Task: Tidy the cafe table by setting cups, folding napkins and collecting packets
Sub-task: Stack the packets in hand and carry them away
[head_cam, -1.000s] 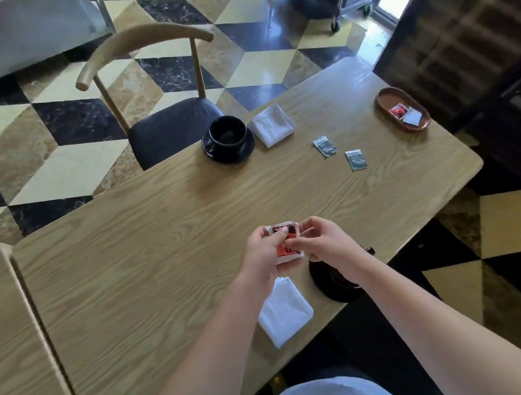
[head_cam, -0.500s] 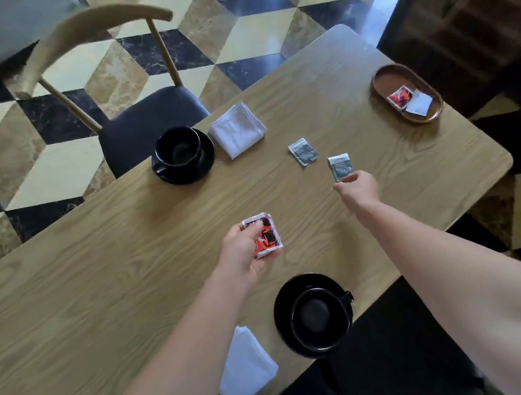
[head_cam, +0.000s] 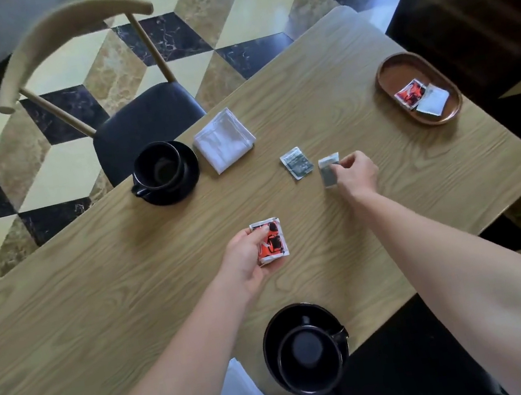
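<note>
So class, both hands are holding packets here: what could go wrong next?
1. The right hand pinches only an edge of the grey packet; it could slip.
2. Reaching for the tray, the right arm passes near the near cup, which sits at the table edge and might get knocked.

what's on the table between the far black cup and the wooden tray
In the head view, between the far black cup and the wooden tray lie a folded white napkin, a grey packet, and the packet the right hand pinches.
</note>
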